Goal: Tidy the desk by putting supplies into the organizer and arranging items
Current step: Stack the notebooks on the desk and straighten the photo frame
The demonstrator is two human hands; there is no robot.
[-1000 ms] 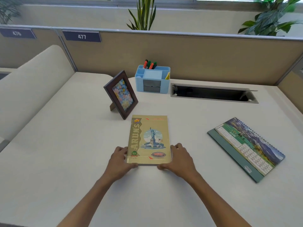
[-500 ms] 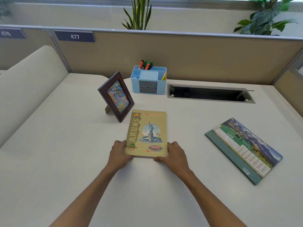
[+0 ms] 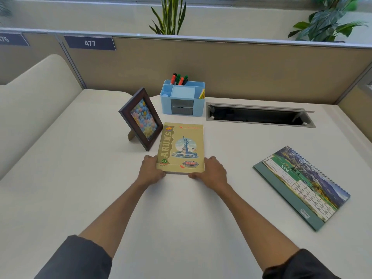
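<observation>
A tan notebook (image 3: pixel 182 147) with a statue picture lies flat on the white desk (image 3: pixel 80 178), just in front of the blue organizer (image 3: pixel 182 98). My left hand (image 3: pixel 151 170) grips its near left corner and my right hand (image 3: pixel 213 172) grips its near right corner. The organizer holds red and green markers (image 3: pixel 179 78), a blue sticky pad and yellow notes. A dark-framed flower picture (image 3: pixel 142 118) stands propped to the left of the notebook, almost touching its far left corner.
A spiral desk calendar (image 3: pixel 302 186) lies flat at the right. An open cable tray slot (image 3: pixel 259 116) is sunk into the desk behind the notebook's right. A tan partition runs along the back, and a cream cushioned divider rises at the left.
Both hands have pushed the notebook away from me, toward the organizer and close beside the picture frame. Their hold on the near corners is unchanged.
</observation>
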